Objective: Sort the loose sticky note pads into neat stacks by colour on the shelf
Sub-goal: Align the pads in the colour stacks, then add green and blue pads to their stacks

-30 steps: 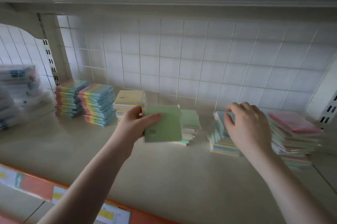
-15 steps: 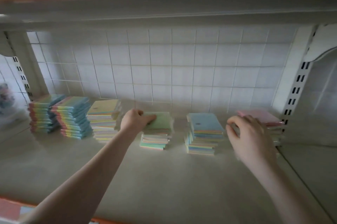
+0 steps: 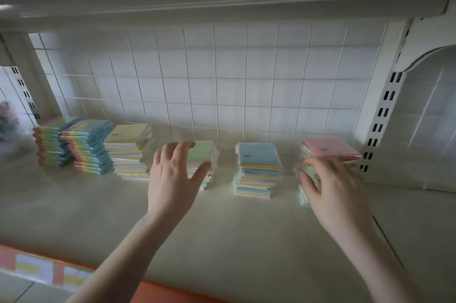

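Pads sit in six stacks along the shelf [image 3: 222, 223] back: two rainbow stacks [image 3: 74, 147] far left, yellow-top [image 3: 128, 149], green-top [image 3: 202, 157], blue-top [image 3: 259, 169], pink-top [image 3: 328, 149] far right. Left hand [image 3: 172, 179], forearm reaching in, fingers spread and relaxed, tips touching green-top, holding nothing. Right hand [image 3: 333, 186], blurred, fingers bent against pink-top's front; grip state: cannot tell.

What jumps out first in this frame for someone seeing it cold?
The row of pastel sticky note stacks along the tiled back of the shelf: two rainbow-edged stacks at far left, then yellow-topped, green-topped, blue-topped and pink-topped. Next, the two bare hands: the left hand, fingers spread, at the green-topped stack, and the blurred right hand against the pink-topped stack's front.
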Tool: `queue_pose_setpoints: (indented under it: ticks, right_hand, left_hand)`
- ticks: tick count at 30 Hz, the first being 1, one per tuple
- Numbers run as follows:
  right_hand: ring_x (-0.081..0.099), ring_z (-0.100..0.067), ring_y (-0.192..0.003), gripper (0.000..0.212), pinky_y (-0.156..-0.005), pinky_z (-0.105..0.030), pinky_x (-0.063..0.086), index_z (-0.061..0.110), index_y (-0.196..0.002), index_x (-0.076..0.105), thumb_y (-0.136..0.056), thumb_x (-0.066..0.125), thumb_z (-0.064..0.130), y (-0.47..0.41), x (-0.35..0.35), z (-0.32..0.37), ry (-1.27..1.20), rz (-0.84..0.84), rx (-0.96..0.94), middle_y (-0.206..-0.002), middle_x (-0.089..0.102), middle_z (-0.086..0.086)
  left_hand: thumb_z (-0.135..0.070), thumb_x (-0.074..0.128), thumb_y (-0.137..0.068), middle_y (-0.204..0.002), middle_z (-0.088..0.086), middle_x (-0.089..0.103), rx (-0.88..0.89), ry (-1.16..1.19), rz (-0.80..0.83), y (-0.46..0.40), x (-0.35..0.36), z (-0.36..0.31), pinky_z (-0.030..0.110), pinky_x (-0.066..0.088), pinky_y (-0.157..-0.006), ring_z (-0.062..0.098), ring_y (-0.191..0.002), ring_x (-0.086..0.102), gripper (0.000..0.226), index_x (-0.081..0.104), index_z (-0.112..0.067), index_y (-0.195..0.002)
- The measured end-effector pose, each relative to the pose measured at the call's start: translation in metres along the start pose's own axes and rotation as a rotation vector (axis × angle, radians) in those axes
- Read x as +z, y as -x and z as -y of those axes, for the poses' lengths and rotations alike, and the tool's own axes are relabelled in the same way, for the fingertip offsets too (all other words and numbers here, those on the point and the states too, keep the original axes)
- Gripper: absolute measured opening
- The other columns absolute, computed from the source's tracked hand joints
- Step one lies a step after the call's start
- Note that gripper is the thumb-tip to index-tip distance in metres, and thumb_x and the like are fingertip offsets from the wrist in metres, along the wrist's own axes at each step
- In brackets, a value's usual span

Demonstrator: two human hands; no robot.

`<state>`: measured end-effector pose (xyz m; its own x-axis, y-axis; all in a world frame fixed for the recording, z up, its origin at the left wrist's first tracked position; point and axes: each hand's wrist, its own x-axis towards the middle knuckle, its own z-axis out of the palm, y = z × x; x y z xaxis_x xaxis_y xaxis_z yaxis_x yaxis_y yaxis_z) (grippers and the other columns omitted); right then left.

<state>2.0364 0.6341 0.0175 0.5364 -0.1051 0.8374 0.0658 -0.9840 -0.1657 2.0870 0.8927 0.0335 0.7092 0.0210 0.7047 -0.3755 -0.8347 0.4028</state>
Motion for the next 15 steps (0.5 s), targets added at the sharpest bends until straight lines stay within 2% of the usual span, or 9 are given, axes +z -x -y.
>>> queue_pose_setpoints:
  ticks: [6, 11, 13, 15]
  right_hand:
    - [0.062, -0.037, -0.072, 0.028, -0.064, -0.042, 0.049, 0.008, -0.096, 0.066, -0.07, 0.076, 0.009, 0.032, -0.029, -0.019, 0.097, 0.063, 0.052, -0.079, 0.064, -0.013]
    - [0.062, -0.035, -0.067, 0.03, -0.061, -0.039, 0.05, 0.008, -0.093, 0.067, -0.066, 0.08, 0.012, 0.063, -0.058, -0.03, 0.256, 0.064, 0.139, -0.076, 0.065, -0.013]
    - [0.062, -0.034, -0.064, 0.032, -0.058, -0.038, 0.05, 0.007, -0.092, 0.067, -0.064, 0.082, 0.014, 0.074, -0.069, -0.035, 0.319, 0.075, 0.167, -0.073, 0.064, -0.013]
    - [0.061, -0.034, -0.062, 0.032, -0.056, -0.037, 0.049, 0.008, -0.089, 0.067, -0.063, 0.083, 0.016, 0.081, -0.082, -0.044, 0.364, 0.076, 0.18, -0.071, 0.063, -0.012]
  left_hand:
    - [-0.052, 0.046, -0.078, -0.105, 0.005, 0.061, 0.045, 0.0, 0.182, 0.044, 0.002, -0.023, 0.037, 0.046, -0.081, 0.031, -0.095, 0.056, 0.052, 0.062, -0.015, -0.11]
    - [-0.037, 0.07, -0.081, -0.122, 0.008, 0.055, 0.082, 0.059, 0.321, 0.068, 0.007, -0.045, 0.043, 0.043, -0.091, 0.032, -0.114, 0.049, 0.051, 0.056, -0.013, -0.124]
    - [-0.039, 0.068, -0.082, -0.127, 0.008, 0.053, 0.1, 0.089, 0.37, 0.078, 0.008, -0.057, 0.043, 0.04, -0.096, 0.032, -0.118, 0.046, 0.055, 0.053, -0.013, -0.128]
    - [-0.05, 0.06, -0.082, -0.125, 0.009, 0.054, 0.109, 0.109, 0.399, 0.085, 0.009, -0.071, 0.043, 0.041, -0.095, 0.032, -0.116, 0.047, 0.058, 0.054, -0.013, -0.127]
